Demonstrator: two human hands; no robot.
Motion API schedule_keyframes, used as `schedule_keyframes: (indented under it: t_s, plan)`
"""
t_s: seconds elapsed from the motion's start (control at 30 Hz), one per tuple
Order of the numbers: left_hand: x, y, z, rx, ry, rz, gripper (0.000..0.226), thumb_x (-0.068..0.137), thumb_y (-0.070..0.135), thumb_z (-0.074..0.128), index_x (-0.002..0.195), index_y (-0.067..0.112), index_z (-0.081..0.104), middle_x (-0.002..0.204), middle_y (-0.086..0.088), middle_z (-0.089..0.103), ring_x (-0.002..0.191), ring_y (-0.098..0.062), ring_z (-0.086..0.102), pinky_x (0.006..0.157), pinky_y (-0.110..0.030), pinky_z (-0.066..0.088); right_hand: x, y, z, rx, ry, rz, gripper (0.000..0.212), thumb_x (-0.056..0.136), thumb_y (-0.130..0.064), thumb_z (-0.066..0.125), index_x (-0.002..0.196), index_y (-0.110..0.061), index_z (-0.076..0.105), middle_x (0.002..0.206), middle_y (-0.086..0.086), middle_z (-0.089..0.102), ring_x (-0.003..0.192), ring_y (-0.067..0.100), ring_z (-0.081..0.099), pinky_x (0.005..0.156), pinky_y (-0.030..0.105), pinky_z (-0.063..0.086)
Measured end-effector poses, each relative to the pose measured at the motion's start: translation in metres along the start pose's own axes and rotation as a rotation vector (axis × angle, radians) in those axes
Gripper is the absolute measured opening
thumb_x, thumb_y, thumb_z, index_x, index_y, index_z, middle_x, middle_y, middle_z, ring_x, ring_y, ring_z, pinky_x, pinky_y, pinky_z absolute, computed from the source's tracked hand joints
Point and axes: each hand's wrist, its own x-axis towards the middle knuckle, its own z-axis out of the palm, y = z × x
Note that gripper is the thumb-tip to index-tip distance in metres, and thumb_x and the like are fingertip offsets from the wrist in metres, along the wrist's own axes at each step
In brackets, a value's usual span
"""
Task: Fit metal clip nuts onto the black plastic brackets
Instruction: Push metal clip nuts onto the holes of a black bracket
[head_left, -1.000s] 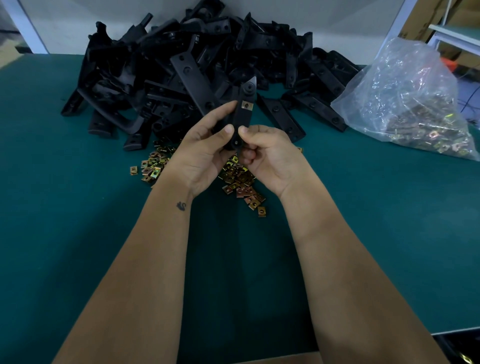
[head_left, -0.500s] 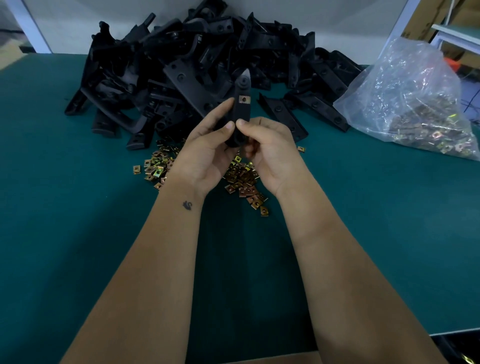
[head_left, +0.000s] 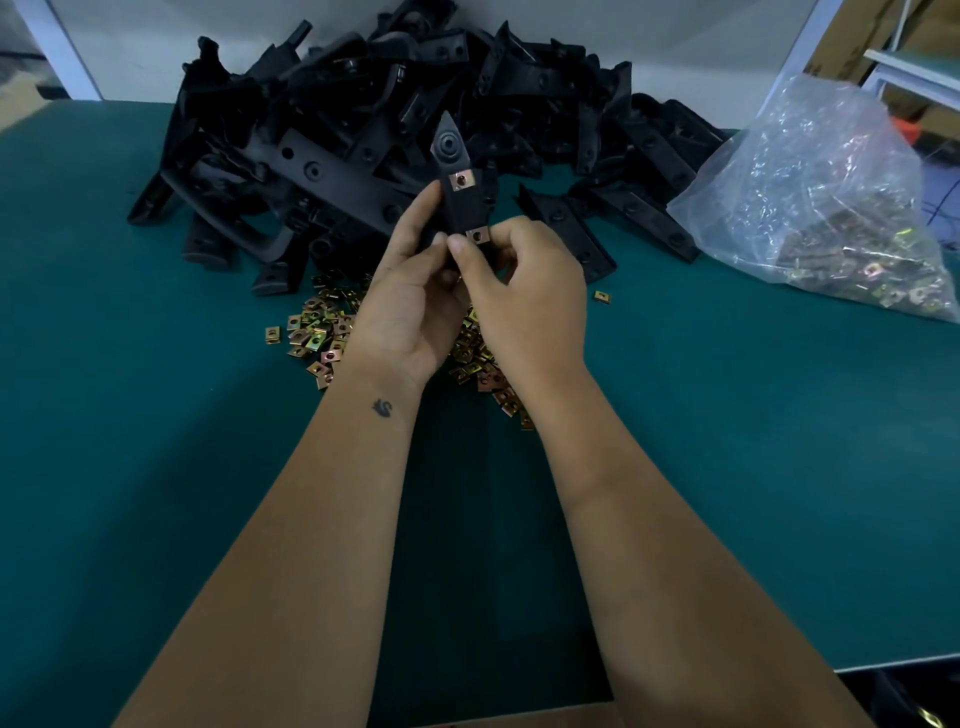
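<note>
I hold one black plastic bracket (head_left: 457, 182) upright above the table, its pointed end up. My left hand (head_left: 410, 291) grips its left side and lower end. A metal clip nut (head_left: 462, 180) sits on the bracket's upper part. My right hand (head_left: 524, 291) pinches a second clip nut (head_left: 479, 236) at the bracket's lower right edge, thumb pressed beside it. Loose gold-coloured clip nuts (head_left: 317, 332) lie scattered on the green table under my hands.
A big heap of black brackets (head_left: 363, 130) fills the back of the green table (head_left: 156, 467). A clear plastic bag of clip nuts (head_left: 831, 208) lies at the back right. One stray nut (head_left: 601, 296) lies alone right of my hands. A white wall stands behind.
The bracket has risen slightly and stands more upright. A second clip nut now shows at its lower edge under my right thumb and fingers.
</note>
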Motion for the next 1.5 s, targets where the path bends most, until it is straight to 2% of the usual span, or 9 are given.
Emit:
schedule_keyframes:
  t_s: [0.27, 0.4, 0.6, 0.8, 0.9, 1.0, 1.13, 1.27, 1.5]
  plan:
    - [0.0, -0.004, 0.002, 0.108, 0.003, 0.0, 0.04, 0.101, -0.003, 0.043, 0.126, 0.024, 0.058, 0.109, -0.006, 0.072, 0.102, -0.019, 0.067, 0.091, -0.034, 0.056, 0.002, 0.006, -0.005, -0.276, 0.036, -0.215, 0.034, 0.098, -0.031, 0.056, 0.086, -0.001, 0.065, 0.085, 0.012, 0.062, 0.082, 0.027, 0.056, 0.067, 0.034, 0.039]
    - [0.002, -0.005, 0.001, 0.095, 0.03, 0.017, 0.041, 0.1, -0.004, 0.044, 0.131, 0.02, 0.057, 0.113, -0.01, 0.07, 0.104, -0.022, 0.066, 0.092, -0.034, 0.056, 0.002, 0.005, -0.003, -0.173, -0.006, -0.135, 0.031, 0.097, -0.033, 0.058, 0.091, -0.004, 0.068, 0.088, 0.006, 0.063, 0.085, 0.021, 0.057, 0.069, 0.031, 0.042]
    - [0.001, -0.004, 0.004, 0.241, 0.034, 0.007, 0.037, 0.094, -0.009, 0.051, 0.107, 0.02, 0.07, 0.105, -0.003, 0.074, 0.096, -0.016, 0.071, 0.079, -0.027, 0.057, 0.005, 0.005, -0.004, 0.04, -0.031, 0.092, 0.03, 0.092, -0.044, 0.06, 0.109, -0.02, 0.067, 0.103, -0.007, 0.062, 0.094, 0.005, 0.055, 0.077, 0.022, 0.045]
    - [-0.005, -0.008, 0.011, 0.478, -0.015, 0.102, 0.037, 0.09, -0.009, 0.057, 0.11, 0.019, 0.071, 0.114, -0.004, 0.072, 0.11, -0.019, 0.066, 0.094, -0.032, 0.053, 0.008, 0.01, -0.01, 0.068, 0.081, 0.14, 0.023, 0.092, -0.04, 0.061, 0.094, -0.019, 0.069, 0.091, -0.009, 0.067, 0.085, 0.007, 0.06, 0.075, 0.031, 0.051]
    - [-0.003, -0.006, 0.01, 0.475, 0.052, 0.181, 0.04, 0.089, -0.009, 0.057, 0.112, 0.022, 0.067, 0.124, -0.009, 0.065, 0.119, -0.026, 0.06, 0.104, -0.04, 0.048, 0.008, 0.01, -0.01, 0.099, 0.095, 0.156, 0.02, 0.09, -0.038, 0.064, 0.089, -0.019, 0.072, 0.086, -0.009, 0.068, 0.083, 0.01, 0.063, 0.074, 0.038, 0.053]
    - [-0.002, -0.001, 0.008, 0.38, 0.225, 0.265, 0.042, 0.089, -0.005, 0.059, 0.12, 0.022, 0.049, 0.111, -0.009, 0.062, 0.102, -0.021, 0.062, 0.091, -0.036, 0.05, 0.008, 0.011, -0.008, 0.116, 0.089, 0.179, 0.023, 0.09, -0.04, 0.064, 0.089, -0.019, 0.073, 0.082, -0.007, 0.069, 0.079, 0.012, 0.063, 0.072, 0.042, 0.053]
    - [0.001, 0.004, 0.003, 0.273, 0.398, 0.276, 0.06, 0.089, 0.009, 0.069, 0.136, 0.023, 0.034, 0.092, 0.002, 0.065, 0.083, -0.009, 0.064, 0.079, -0.027, 0.057, 0.007, 0.012, -0.006, 0.156, 0.092, 0.177, 0.027, 0.091, -0.039, 0.062, 0.066, -0.026, 0.062, 0.058, -0.012, 0.057, 0.057, 0.007, 0.053, 0.054, 0.029, 0.043]
    - [0.0, 0.002, 0.01, 0.458, 0.259, 0.219, 0.021, 0.095, 0.012, 0.062, 0.116, 0.015, 0.063, 0.099, 0.004, 0.071, 0.096, -0.01, 0.066, 0.089, -0.032, 0.053, 0.011, 0.014, -0.011, 0.252, 0.11, 0.217, 0.047, 0.09, -0.032, 0.065, 0.051, -0.029, 0.039, 0.043, -0.014, 0.039, 0.045, 0.005, 0.037, 0.045, 0.015, 0.025]
    - [0.0, -0.007, 0.009, 0.488, 0.304, 0.214, 0.015, 0.094, 0.009, 0.064, 0.099, 0.022, 0.069, 0.102, 0.001, 0.073, 0.101, -0.016, 0.07, 0.09, -0.034, 0.057, 0.016, 0.015, -0.014, 0.395, -0.004, 0.321, 0.016, 0.089, -0.03, 0.065, 0.075, -0.023, 0.066, 0.062, -0.016, 0.058, 0.059, -0.003, 0.052, 0.056, 0.016, 0.043]
